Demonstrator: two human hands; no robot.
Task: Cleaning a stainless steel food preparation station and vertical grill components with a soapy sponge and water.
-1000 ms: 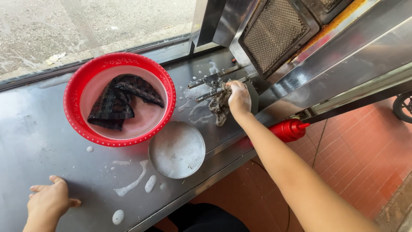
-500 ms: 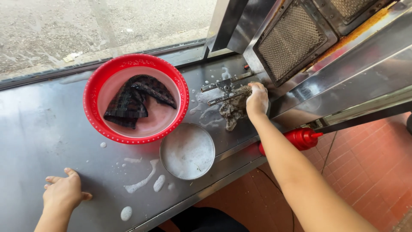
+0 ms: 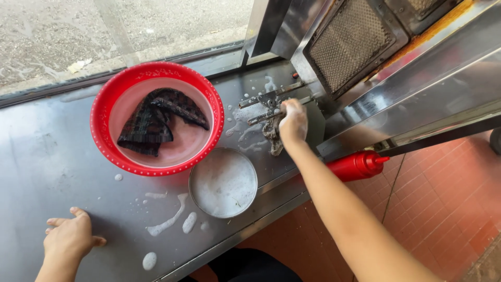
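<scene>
Steel worktop, wet, with foam streaks near its front edge. Right hand: grip closed on a dark scouring pad, pressed on the worktop at the foot of the steel grill unit, beside two metal rods; little room on that side, the unit walling it in. Left hand: fingers spread flat, holding nothing, on bare worktop near the front left corner, open surface around it. Red basin with dark cloth, toward the back edge by the window. Round metal bowl of suds, touching the basin's rim, at the front edge. Red squeeze bottle lies below the worktop's right end.
</scene>
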